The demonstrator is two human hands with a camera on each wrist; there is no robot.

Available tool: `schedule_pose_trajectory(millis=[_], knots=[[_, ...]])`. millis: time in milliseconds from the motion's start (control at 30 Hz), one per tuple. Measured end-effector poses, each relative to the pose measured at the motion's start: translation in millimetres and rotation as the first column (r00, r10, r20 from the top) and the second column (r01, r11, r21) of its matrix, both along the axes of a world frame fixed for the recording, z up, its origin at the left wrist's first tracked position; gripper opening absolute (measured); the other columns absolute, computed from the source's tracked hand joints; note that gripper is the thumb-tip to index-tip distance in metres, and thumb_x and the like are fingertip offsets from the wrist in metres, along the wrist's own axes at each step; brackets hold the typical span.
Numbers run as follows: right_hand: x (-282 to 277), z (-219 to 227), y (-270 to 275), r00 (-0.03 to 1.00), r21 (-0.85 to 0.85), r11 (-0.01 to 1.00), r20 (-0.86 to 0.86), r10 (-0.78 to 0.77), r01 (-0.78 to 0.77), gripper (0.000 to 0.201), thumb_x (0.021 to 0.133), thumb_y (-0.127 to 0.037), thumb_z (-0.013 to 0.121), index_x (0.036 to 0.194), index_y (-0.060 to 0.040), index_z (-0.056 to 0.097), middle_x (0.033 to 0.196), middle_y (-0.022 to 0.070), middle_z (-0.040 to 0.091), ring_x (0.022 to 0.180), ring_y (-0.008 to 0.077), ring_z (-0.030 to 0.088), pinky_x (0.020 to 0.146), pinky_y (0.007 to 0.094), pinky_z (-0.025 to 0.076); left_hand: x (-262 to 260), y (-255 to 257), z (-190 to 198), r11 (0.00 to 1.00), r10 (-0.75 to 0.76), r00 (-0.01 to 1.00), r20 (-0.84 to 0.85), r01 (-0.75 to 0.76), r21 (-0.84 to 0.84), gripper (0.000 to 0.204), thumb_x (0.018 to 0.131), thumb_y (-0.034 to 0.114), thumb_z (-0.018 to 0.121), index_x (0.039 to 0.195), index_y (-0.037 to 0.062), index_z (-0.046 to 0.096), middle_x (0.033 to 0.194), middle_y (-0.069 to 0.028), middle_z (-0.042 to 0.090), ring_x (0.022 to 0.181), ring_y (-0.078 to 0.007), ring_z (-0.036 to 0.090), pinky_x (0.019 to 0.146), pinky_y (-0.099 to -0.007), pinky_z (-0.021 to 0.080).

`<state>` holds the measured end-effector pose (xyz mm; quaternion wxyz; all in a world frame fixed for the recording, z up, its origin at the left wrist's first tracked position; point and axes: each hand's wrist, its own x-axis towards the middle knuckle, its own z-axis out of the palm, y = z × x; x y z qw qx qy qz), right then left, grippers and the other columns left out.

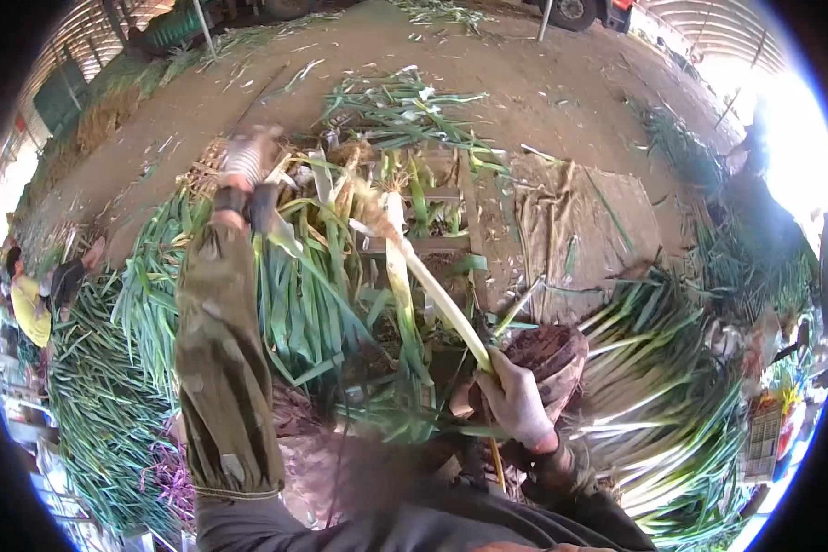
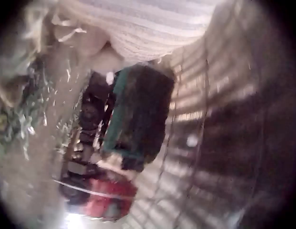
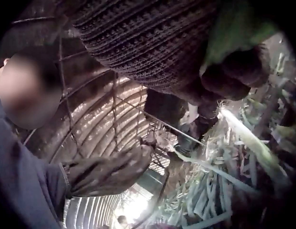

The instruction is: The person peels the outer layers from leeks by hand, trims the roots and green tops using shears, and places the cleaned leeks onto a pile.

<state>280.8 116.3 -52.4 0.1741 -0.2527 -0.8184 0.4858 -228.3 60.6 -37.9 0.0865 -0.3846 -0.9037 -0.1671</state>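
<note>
My right hand (image 1: 520, 400), in a knitted glove, grips a long green onion (image 1: 443, 308) by its stalk. The white stalk points up and away to the left, its root end blurred. In the right wrist view the dark glove (image 3: 152, 45) curls round the green part. My left hand (image 1: 251, 156), in a striped glove, is stretched far forward over the left end of the onion pile (image 1: 308, 304); its fingers are blurred, and I cannot tell whether they hold anything. A loose green leaf (image 1: 285, 239) shows just below that wrist. Another rooted green onion (image 1: 397, 267) lies between the hands.
Trimmed onions with white stalks (image 1: 653, 396) are heaped at my right. More green onions (image 1: 101, 386) spread at the left, near a person in yellow (image 1: 30, 308). A wooden crate (image 1: 446, 244) and brown cloth (image 1: 598, 216) lie ahead. A truck (image 2: 138, 114) stands beyond.
</note>
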Motion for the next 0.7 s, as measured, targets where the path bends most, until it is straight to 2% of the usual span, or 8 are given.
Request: schedule_pose_trajectory(millis=[133, 200, 367, 500, 533, 567, 600, 700], knots=[[-31, -14, 8, 1.0, 0.199, 0.98, 0.027, 0.011, -0.016, 0.033, 0.092, -0.012, 0.063, 0.122, -0.0006, 0.056, 0.087, 0.0272, 0.062, 0.078, 0.0461, 0.063, 0.063, 0.046, 0.051, 87, 2, 7, 0.967, -0.251, 0.964, 0.091, 0.247, 0.056, 0.028, 0.086, 0.033, 0.069, 0.102, 0.0106, 0.07, 0.078, -0.0142, 0.07, 0.069, -0.0286, 0.07, 0.066, -0.0415, 0.055], [-35, -14, 4, 1.0, 0.275, 0.961, 0.012, 0.022, -0.025, 0.034, 0.091, -0.015, 0.065, 0.121, -0.0019, 0.057, 0.085, 0.0256, 0.064, 0.079, 0.0452, 0.064, 0.064, 0.0478, 0.051, 138, -6, 0, 0.935, -0.353, 0.926, 0.133, 0.353, 0.026, 0.071, 0.079, 0.052, 0.076, 0.129, 0.0043, 0.058, 0.08, -0.0141, 0.07, 0.072, -0.0278, 0.069, 0.067, -0.0406, 0.055], [-22, -12, 4, 0.991, 0.14, 0.988, 0.129, 0.041, -0.059, 0.033, 0.09, -0.014, 0.066, 0.117, 0.0012, 0.059, 0.086, 0.026, 0.064, 0.081, 0.0456, 0.064, 0.065, 0.0459, 0.051, 126, -16, -47, 0.878, -0.477, 0.846, 0.239, 0.468, 0.097, 0.037, 0.086, 0.037, 0.067, 0.106, 0.0062, 0.067, 0.073, -0.0098, 0.069, 0.075, -0.029, 0.07, 0.069, -0.041, 0.056], [-20, -18, -4, 0.996, 0.186, 0.98, 0.052, 0.069, -0.078, 0.031, 0.09, -0.012, 0.065, 0.117, 0.0023, 0.059, 0.082, 0.0258, 0.063, 0.075, 0.0433, 0.064, 0.064, 0.0438, 0.05, 130, -19, -28, 0.83, -0.287, 0.956, -0.056, 0.219, -0.514, 0.017, 0.091, 0.021, 0.061, 0.102, 0.0108, 0.069, 0.076, -0.0108, 0.07, 0.075, -0.0266, 0.071, 0.068, -0.0396, 0.057], [-21, -17, -3, 0.997, 0.161, 0.983, 0.015, 0.082, -0.083, 0.031, 0.09, -0.011, 0.065, 0.117, 0.0021, 0.059, 0.082, 0.0254, 0.062, 0.074, 0.0433, 0.064, 0.063, 0.0434, 0.05, 110, -30, -27, 0.883, -0.277, 0.953, -0.121, 0.203, -0.424, 0.015, 0.091, 0.018, 0.058, 0.098, 0.0111, 0.068, 0.075, -0.0116, 0.068, 0.076, -0.0274, 0.071, 0.068, -0.0392, 0.057], [-16, -16, -3, 0.996, 0.135, 0.987, -0.011, 0.084, -0.082, 0.031, 0.09, -0.011, 0.065, 0.118, 0.002, 0.059, 0.082, 0.025, 0.062, 0.073, 0.0434, 0.063, 0.063, 0.043, 0.05, 51, -46, -79, 0.944, -0.318, 0.888, -0.333, 0.331, -0.019, 0.018, 0.092, 0.016, 0.052, 0.09, 0.009, 0.069, 0.076, -0.0134, 0.068, 0.075, -0.0275, 0.07, 0.065, -0.0383, 0.055], [-4, -14, -3, 0.998, 0.104, 0.992, -0.022, 0.067, -0.064, 0.031, 0.09, -0.01, 0.064, 0.118, 0.0018, 0.059, 0.081, 0.0246, 0.062, 0.072, 0.0435, 0.062, 0.062, 0.0426, 0.05, 33, -48, -64, 0.98, -0.056, 0.955, -0.291, -0.003, -0.199, 0.021, 0.092, 0.014, 0.053, 0.086, 0.0066, 0.071, 0.08, -0.0165, 0.069, 0.075, -0.0276, 0.069, 0.065, -0.0378, 0.053], [2, -12, 7, 0.996, 0.018, 0.999, 0.08, -0.048, 0.047, 0.034, 0.092, -0.011, 0.063, 0.124, 0.0004, 0.057, 0.083, 0.027, 0.059, 0.073, 0.0457, 0.059, 0.064, 0.0409, 0.05, 20, -62, -37, 0.876, 0.091, 0.988, 0.128, -0.018, -0.482, 0.022, 0.083, 0.025, 0.069, 0.088, 0.0037, 0.073, 0.081, -0.0175, 0.07, 0.077, -0.0294, 0.069, 0.066, -0.039, 0.054]])
